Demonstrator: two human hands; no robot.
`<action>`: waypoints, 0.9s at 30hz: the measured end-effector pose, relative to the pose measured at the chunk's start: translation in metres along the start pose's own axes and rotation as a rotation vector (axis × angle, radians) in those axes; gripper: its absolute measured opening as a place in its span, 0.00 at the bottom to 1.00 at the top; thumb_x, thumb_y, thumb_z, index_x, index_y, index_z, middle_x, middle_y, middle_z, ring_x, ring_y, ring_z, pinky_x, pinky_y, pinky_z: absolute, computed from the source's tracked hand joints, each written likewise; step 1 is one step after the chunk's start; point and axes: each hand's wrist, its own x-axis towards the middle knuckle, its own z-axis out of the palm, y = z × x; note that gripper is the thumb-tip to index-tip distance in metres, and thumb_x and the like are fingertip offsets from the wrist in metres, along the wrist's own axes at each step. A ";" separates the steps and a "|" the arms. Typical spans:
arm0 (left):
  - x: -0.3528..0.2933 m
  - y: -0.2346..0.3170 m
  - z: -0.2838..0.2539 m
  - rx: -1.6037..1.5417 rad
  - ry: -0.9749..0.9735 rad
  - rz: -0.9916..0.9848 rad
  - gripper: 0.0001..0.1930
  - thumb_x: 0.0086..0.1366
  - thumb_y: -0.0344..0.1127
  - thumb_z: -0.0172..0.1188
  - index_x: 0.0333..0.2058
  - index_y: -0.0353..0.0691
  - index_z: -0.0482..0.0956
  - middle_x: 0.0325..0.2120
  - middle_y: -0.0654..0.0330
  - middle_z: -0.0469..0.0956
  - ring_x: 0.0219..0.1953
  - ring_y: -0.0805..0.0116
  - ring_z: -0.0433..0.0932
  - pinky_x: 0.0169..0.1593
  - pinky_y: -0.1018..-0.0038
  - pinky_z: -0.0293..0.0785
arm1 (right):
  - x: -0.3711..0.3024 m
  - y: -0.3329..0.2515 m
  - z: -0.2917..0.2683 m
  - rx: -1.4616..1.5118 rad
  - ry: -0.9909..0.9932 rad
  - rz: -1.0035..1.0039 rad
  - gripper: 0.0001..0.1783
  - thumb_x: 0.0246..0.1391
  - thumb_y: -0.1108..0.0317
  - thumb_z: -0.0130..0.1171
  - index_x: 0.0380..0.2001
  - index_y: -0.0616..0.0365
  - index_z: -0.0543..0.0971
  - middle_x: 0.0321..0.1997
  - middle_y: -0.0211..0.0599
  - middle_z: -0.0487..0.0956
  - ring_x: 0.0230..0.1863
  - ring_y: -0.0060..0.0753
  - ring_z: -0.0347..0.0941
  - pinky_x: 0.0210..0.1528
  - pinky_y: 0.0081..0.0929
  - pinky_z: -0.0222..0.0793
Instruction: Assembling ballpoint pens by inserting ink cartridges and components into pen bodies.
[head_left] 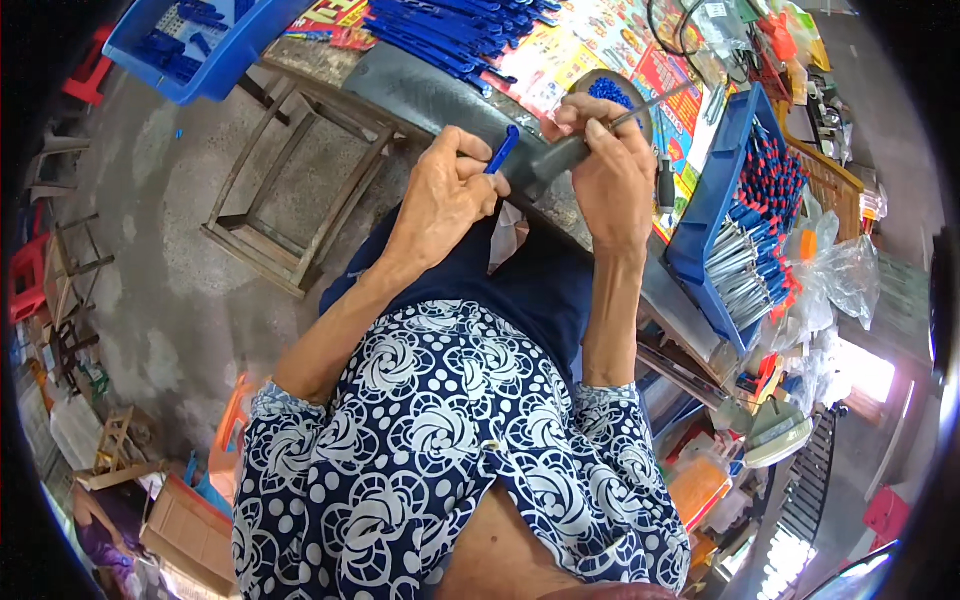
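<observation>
My left hand (445, 195) pinches a slim blue plastic piece (503, 150) between thumb and fingers, its rounded end pointing up. In my right hand (612, 165) is a tool with a thick dark handle (557, 160) and a thin metal shaft slanting up to the right; it looks like a screwdriver, slightly blurred. Both hands are close together over the near table edge, and the tool's handle end is near the blue piece without visibly touching it. Just beyond the right hand sits a round dish of tiny blue parts (610, 92). A pile of long blue plastic pieces (440, 35) lies farther back.
To the right stands a blue tray (695, 225) full of metal rods with red-and-blue handles. A blue basket (185, 85) with blue pieces is at the far left. Printed sheets (560, 60) cover the tabletop. A wooden stool frame (270, 240) stands left on the floor.
</observation>
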 end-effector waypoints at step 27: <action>-0.009 -0.008 -0.009 -0.132 0.045 -0.072 0.10 0.53 0.22 0.52 0.31 0.33 0.59 0.23 0.46 0.73 0.17 0.76 0.63 0.16 0.84 0.56 | -0.026 0.020 0.036 -0.678 0.002 -0.494 0.05 0.55 0.78 0.44 0.36 0.66 0.67 0.39 0.43 0.71 0.37 0.30 0.71 0.42 0.26 0.68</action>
